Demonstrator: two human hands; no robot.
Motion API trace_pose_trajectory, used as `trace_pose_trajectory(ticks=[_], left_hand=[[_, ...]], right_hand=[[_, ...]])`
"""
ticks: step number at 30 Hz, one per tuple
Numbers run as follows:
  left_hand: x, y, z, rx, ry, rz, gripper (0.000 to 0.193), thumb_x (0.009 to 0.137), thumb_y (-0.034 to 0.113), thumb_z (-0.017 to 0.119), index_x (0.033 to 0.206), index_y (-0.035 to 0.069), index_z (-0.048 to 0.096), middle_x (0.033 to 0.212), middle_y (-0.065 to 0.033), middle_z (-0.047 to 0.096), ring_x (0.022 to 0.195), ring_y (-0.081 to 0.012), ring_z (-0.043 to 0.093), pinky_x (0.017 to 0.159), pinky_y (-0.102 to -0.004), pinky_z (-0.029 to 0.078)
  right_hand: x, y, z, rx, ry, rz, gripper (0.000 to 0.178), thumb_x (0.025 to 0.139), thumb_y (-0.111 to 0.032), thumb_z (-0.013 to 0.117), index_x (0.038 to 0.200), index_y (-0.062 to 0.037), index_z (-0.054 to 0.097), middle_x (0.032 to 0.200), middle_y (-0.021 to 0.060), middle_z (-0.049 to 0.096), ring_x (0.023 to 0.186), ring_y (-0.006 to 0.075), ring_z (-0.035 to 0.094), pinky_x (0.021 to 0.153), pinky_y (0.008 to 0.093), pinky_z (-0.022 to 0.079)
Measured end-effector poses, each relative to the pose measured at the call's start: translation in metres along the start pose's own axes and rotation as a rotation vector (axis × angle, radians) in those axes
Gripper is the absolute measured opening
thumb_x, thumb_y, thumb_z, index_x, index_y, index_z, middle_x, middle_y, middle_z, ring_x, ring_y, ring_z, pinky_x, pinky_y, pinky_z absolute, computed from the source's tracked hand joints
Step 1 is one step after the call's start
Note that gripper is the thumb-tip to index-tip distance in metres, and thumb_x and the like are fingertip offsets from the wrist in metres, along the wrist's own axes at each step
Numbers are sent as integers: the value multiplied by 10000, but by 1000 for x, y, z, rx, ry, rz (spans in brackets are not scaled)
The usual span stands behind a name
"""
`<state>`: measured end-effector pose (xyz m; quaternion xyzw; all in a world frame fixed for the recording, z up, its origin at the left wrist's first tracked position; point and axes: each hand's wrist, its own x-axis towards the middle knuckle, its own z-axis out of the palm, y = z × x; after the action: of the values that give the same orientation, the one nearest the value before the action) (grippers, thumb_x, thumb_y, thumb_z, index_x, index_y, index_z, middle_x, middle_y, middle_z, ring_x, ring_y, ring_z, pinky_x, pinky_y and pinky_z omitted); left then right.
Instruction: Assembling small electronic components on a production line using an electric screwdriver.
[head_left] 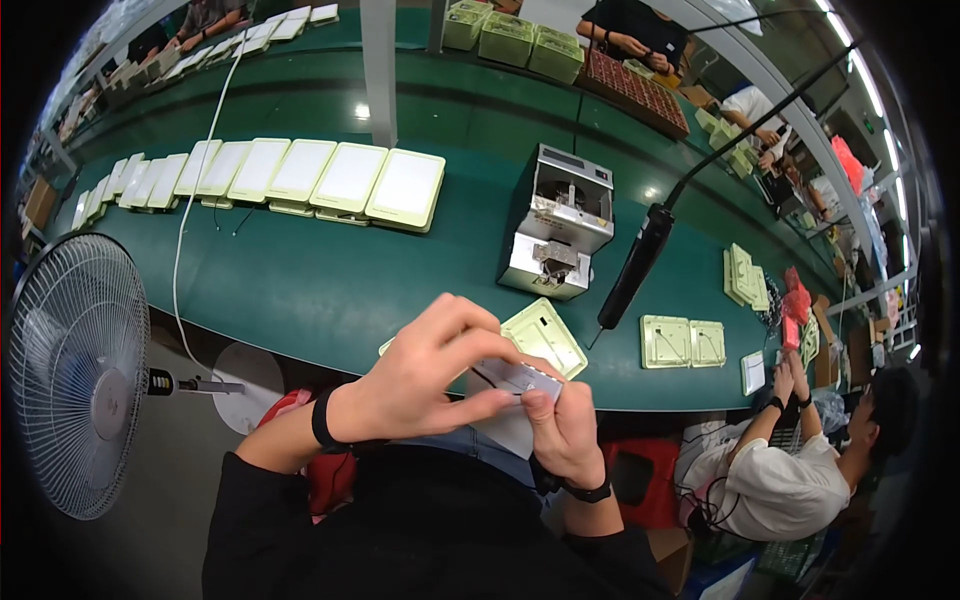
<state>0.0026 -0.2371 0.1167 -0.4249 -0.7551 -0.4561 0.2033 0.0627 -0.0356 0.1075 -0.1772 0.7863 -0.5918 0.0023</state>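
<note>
Both my hands are raised over the near edge of the green table and hold a thin white panel [522, 378] with small dark marks on it. My left hand [425, 375] arches over the panel, its fingers and thumb closed on the left side. On the right side my right hand [568, 425] pinches the panel between thumb and fingers. Just beyond the hands lies a pale green plastic housing [560, 345], open side up, partly hidden by them. A black electric screwdriver [640, 260] hangs tip down to its right. Behind stands a silver and black screw dispenser [558, 225].
A row of pale green cases with white faces [340, 180] runs along the left. Two open housings [683, 342] lie to the right. A standing fan [85, 380] is at far left, with a white cable [190, 190] beside it. A co-worker [780, 470] sits at right.
</note>
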Motion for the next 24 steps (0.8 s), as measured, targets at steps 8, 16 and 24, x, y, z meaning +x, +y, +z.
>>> trace_pose_trajectory(ticks=[8, 16, 24], left_hand=[[-19, -9, 4, -362, -212, -383, 96, 846, 86, 771, 895, 12, 736, 741, -78, 675, 614, -198, 614, 563, -303, 465], [-19, -7, 4, -377, -194, -260, 132, 916, 136, 743, 910, 5, 730, 733, -84, 694, 575, -221, 629, 521, -315, 467], [-33, -6, 24, -123, -33, -409, 146, 927, 121, 736, 963, -13, 689, 796, -108, 734, 582, -235, 695, 530, -302, 524]], right_hand=[[-6, 4, -13, -45, -13, 31, 360, 1048, -259, 582, 845, 38, 585, 625, 63, 528, 546, 134, 473, 529, 307, 387], [-4, 9, -19, -205, 46, -185, 138, 950, -69, 657, 855, 19, 609, 626, 94, 535, 517, 223, 530, 515, 329, 416], [2, 15, -10, -499, 540, -428, 45, 919, -14, 665, 902, 28, 662, 720, 96, 640, 544, 215, 568, 538, 309, 454]])
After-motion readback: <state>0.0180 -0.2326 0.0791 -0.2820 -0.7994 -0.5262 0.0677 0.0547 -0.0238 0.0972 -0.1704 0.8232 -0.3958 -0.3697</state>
